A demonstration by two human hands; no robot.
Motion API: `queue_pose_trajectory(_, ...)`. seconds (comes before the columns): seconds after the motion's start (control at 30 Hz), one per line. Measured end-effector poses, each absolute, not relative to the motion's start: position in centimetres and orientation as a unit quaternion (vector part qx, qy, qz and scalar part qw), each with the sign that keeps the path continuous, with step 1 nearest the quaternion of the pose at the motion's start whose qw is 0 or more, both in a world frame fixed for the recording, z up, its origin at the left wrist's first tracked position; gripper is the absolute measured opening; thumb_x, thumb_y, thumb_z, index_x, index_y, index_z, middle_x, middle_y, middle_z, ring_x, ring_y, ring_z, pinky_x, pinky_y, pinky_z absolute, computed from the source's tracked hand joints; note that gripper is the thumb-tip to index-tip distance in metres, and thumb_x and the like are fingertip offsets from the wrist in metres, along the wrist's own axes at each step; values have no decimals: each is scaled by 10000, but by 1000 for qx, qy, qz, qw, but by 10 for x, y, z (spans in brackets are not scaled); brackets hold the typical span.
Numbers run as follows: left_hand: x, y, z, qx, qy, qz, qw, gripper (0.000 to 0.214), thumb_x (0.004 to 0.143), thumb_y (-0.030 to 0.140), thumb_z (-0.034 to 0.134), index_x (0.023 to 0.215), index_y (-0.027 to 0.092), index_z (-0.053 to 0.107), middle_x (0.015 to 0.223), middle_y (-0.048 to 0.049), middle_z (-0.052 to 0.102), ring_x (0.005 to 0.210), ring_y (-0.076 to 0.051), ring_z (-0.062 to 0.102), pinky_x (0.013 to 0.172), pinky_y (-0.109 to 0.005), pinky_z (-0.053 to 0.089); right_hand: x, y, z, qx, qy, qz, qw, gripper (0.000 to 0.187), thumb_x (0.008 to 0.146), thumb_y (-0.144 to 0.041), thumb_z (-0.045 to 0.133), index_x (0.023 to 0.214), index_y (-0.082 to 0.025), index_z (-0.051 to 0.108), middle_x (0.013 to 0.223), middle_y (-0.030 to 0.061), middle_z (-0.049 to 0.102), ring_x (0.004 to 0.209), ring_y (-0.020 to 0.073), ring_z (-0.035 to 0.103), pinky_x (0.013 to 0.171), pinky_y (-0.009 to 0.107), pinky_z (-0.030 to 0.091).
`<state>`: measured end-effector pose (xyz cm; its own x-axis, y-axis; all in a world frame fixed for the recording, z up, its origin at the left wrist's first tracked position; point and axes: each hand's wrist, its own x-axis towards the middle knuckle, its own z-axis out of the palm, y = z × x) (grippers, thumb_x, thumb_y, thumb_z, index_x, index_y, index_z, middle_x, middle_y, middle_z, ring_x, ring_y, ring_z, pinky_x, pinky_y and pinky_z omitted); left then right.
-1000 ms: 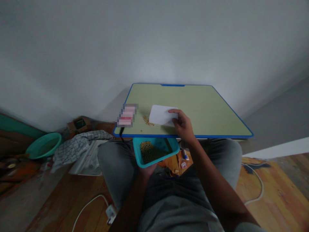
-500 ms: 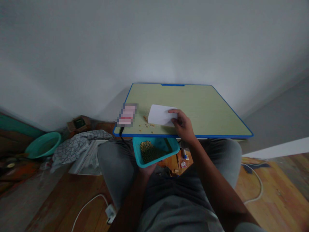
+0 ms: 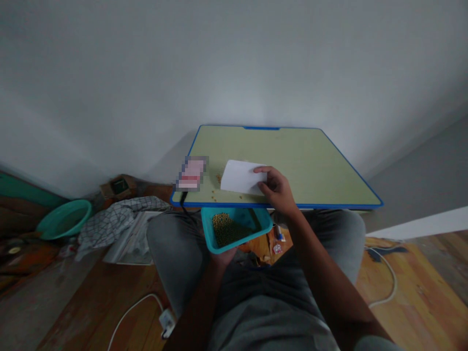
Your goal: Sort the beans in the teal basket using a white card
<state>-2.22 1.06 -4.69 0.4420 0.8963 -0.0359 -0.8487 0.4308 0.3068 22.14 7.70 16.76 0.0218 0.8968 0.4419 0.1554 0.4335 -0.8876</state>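
My right hand point(image 3: 277, 188) pinches the right end of a white card point(image 3: 240, 176) between thumb and fingers. The card is tilted low over the table point(image 3: 307, 165), near its front edge. Several small yellowish beans point(image 3: 218, 179) lie scattered to the left of the card and in front of it. Just below the table's edge, my left hand point(image 3: 224, 254) holds up a turquoise plastic basket point(image 3: 239, 243) from underneath; most of its fingers are hidden. Inside the basket are many yellow and dark green beans point(image 3: 230, 228).
A blurred pink rectangular object point(image 3: 191, 173) with a dark strap lies at the table's left edge. On the floor to the left are a turquoise basin point(image 3: 66, 219) and a checked cloth point(image 3: 109, 222). A white power strip point(image 3: 167, 321) with a cable lies below.
The card has shifted slightly left and toward me, now covering some of the loose beans. My left hand and the basket stay almost in place.
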Motion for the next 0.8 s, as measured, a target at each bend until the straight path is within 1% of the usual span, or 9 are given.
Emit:
queue_pose_trajectory(0.07, -20, 11, -49, 114, 93, 522, 840, 507, 1134, 551, 522, 1357, 233, 849, 1461, -154, 829, 1330, -449, 755, 941, -654, 686, 221, 76, 169, -420, -625, 341, 562, 373, 891, -239, 733, 1262, -275, 739, 941, 26, 632, 711, 176, 452, 626, 307, 318)
queue_pose_trajectory(0.17, -18, 11, -54, 98, 93, 525, 840, 515, 1126, 560, 531, 1362, 230, 848, 1459, -170, 825, 1338, -457, 745, 977, -685, 664, 221, 75, 171, -415, -633, 352, 551, 370, 882, -231, 738, 1250, -269, 741, 969, 27, 662, 688, 158, 436, 618, 300, 321)
queue_pose_trajectory(0.27, -20, 10, -58, 89, 105, 525, 840, 528, 1141, 542, 487, 1396, 245, 841, 1458, -165, 826, 1380, -453, 729, 1041, -709, 638, 222, 76, 173, -411, -639, 358, 543, 361, 877, -216, 725, 1234, -266, 739, 999, 29, 688, 695, 154, 451, 628, 299, 344)
queue_pose_trajectory(0.37, -23, 9, -58, 89, 110, 517, 844, 529, 1158, 494, 446, 1361, 239, 862, 1445, -158, 834, 1410, -442, 719, 1078, -702, 630, 222, 76, 173, -410, -642, 356, 542, 359, 879, -201, 714, 1232, -262, 736, 999, 27, 684, 702, 150, 455, 634, 299, 341)
queue_pose_trajectory(0.43, -23, 10, -55, 91, 103, 509, 850, 531, 1157, 484, 443, 1370, 237, 863, 1461, -159, 828, 1398, -442, 727, 1076, -705, 632, 222, 76, 174, -409, -644, 357, 539, 357, 878, -193, 709, 1228, -259, 731, 1015, 31, 688, 724, 154, 479, 650, 302, 362)
queue_pose_trajectory(0.5, -22, 10, -53, 95, 97, 509, 850, 532, 1156, 482, 447, 1373, 235, 865, 1466, -160, 827, 1413, -436, 722, 1106, -707, 620, 222, 76, 175, -409, -647, 363, 531, 361, 874, -188, 708, 1227, -257, 725, 1027, 33, 693, 740, 157, 498, 663, 306, 382)
queue_pose_trajectory(0.63, -20, 11, -52, 102, 95, 518, 844, 525, 1165, 473, 435, 1319, 258, 888, 1443, -120, 846, 1437, -394, 718, 1182, -694, 587, 222, 74, 177, -413, -649, 366, 524, 358, 872, -197, 703, 1225, -254, 723, 972, 15, 669, 710, 149, 460, 644, 307, 349)
queue_pose_trajectory(0.73, -20, 10, -52, 105, 93, 516, 845, 519, 1166, 473, 433, 1316, 279, 891, 1449, -89, 848, 1410, -382, 740, 1185, -691, 590, 222, 73, 179, -415, -651, 368, 518, 350, 873, -213, 703, 1220, -254, 723, 950, 5, 657, 693, 141, 439, 638, 310, 331)
queue_pose_trajectory(0.8, -20, 10, -52, 109, 90, 513, 846, 512, 1165, 466, 438, 1320, 282, 889, 1452, -87, 847, 1381, -383, 758, 1147, -690, 615, 222, 72, 180, -412, -653, 371, 516, 347, 867, -217, 709, 1212, -257, 721, 968, 7, 667, 695, 140, 441, 642, 314, 338)
